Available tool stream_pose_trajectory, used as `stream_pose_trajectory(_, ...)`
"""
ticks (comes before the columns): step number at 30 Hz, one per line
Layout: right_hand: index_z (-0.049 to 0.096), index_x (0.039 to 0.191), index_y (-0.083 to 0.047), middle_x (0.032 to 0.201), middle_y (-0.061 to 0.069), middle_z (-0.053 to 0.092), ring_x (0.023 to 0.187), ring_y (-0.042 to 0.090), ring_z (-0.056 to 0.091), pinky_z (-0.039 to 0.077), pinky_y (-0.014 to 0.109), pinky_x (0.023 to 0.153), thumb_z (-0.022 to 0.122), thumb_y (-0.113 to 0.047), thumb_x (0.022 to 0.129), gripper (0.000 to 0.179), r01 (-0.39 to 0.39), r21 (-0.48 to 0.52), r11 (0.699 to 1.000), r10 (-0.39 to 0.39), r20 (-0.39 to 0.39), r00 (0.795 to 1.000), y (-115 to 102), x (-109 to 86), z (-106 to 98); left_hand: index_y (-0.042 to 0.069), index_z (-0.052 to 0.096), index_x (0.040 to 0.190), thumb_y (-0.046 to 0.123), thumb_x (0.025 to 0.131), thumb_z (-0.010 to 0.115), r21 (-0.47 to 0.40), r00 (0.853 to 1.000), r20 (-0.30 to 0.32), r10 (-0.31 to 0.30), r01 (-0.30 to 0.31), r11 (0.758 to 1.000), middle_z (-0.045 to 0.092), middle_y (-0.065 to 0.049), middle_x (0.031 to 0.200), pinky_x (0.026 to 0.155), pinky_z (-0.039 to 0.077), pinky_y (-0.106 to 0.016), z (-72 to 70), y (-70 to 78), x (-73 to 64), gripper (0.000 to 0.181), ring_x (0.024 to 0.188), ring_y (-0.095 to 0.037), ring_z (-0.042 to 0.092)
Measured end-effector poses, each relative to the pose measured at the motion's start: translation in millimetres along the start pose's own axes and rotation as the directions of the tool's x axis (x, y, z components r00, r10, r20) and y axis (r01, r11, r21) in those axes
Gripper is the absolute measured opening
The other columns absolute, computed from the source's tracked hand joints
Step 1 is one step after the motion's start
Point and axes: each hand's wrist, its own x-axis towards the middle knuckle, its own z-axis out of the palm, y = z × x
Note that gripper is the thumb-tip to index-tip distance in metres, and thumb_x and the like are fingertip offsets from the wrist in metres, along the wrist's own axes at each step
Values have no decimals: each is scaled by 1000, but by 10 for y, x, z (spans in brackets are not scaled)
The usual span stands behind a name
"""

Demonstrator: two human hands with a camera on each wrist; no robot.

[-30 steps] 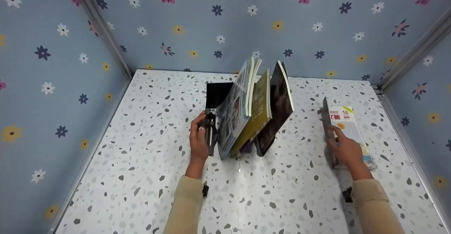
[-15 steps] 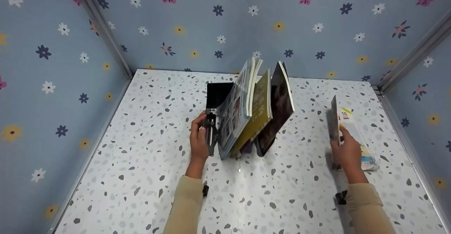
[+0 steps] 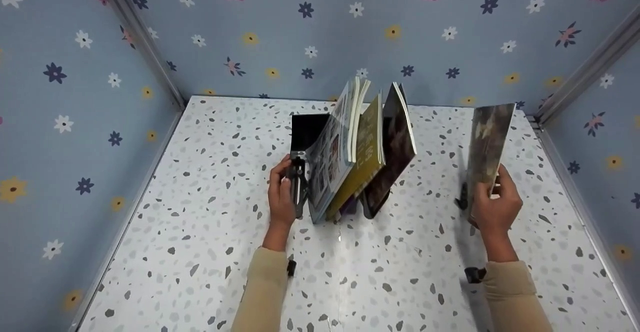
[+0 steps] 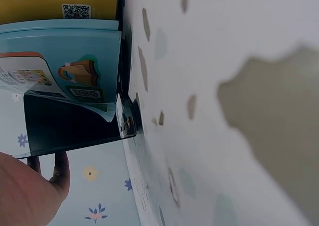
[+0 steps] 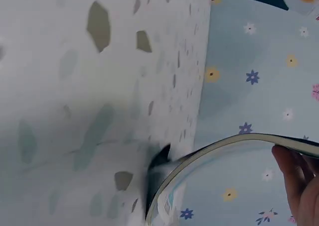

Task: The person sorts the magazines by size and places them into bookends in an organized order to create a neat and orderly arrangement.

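A black bookend rack (image 3: 311, 131) stands mid-table, holding several upright magazines (image 3: 332, 164) that lean rightward. Among them are a pale blue one, an olive-yellow book (image 3: 367, 159) and a dark-covered one (image 3: 392, 154). My left hand (image 3: 281, 192) rests against the rack's left side; in the left wrist view its fingertips touch the outer face of the black end plate (image 4: 70, 124). At the right, my right hand (image 3: 498, 202) grips a thin book (image 3: 486, 139) with a mottled brown cover, held upright. Its pages bow into a curve (image 5: 224, 142) in the right wrist view.
The speckled white table (image 3: 200, 222) meets a flowered blue wall (image 3: 340, 37) at the back, with more panels at both sides. A small dark shape (image 3: 462, 197) shows just left of the held book's lower part.
My right hand has raised the book from the table's right side and stood it up, turning its brown cover into view. The white cover marked 16 has gone from view. My left hand stays put.
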Motion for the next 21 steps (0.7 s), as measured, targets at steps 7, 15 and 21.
stream_pose_trajectory(7,68,118,-1,89,26,67,64,-2,47,33,14,59,51,10,78,45,129,210,969,-75,-248,966,-502,3,152,-12,45,127,-7,95,29,-6,1000,-2,13,-13,1000,41,-33,142,112,33,-25,8,6,19,36,137,-17,42)
stream_pose_trajectory(15,71,105,6,71,8,56,64,3,46,30,10,51,52,8,75,36,246,271,931,-108,-439,892,-942,-6,239,-16,43,127,-12,95,27,-5,1000,1,-25,25,1000,38,-36,142,113,33,-34,22,31,11,36,138,-27,39)
stream_pose_trajectory(21,67,97,16,73,-4,56,62,7,44,31,10,50,49,10,69,33,334,371,867,-76,-564,823,-1391,42,194,-13,44,128,-7,97,28,-4,1000,-5,-21,21,1000,40,-32,143,113,33,-31,12,50,10,36,138,-20,41)
